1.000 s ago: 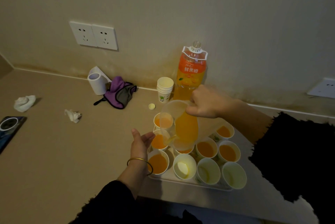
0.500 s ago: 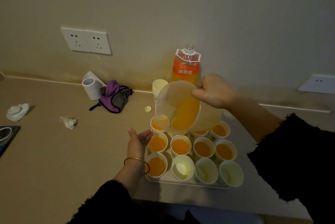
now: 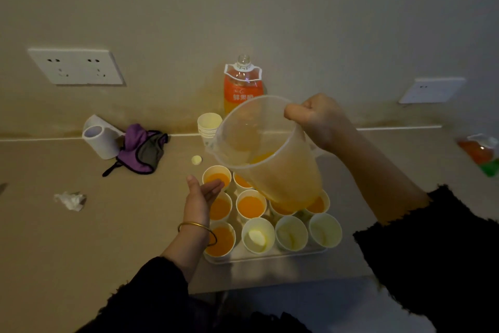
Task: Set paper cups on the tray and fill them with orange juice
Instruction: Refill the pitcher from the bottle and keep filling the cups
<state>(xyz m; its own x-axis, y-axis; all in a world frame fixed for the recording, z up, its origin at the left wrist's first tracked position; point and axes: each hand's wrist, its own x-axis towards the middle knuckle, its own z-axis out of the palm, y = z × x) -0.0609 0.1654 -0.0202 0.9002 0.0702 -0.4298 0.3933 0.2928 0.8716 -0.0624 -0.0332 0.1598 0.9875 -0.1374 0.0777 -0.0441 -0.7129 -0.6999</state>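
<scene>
The clear pitcher (image 3: 270, 154) is coming up and back from its pour. A second ago its spout was low over the left cups; now it is hanging higher, at the middle of the frame, with little juice left inside. The right grip (image 3: 320, 119) is clenching its handle. The left grip (image 3: 199, 196) is staying released, fingers straight, over the left cups of the tray (image 3: 270, 257). Three empty paper cups (image 3: 291, 232) are waiting in the front row, so I judge the filling is not finished.

The tray is sitting near the front edge of the worktop (image 3: 81, 238), at lower centre. The juice bottle (image 3: 243, 89) and the spare cup stack (image 3: 209, 125) are crowding the back; to the left the worktop is giving more room.
</scene>
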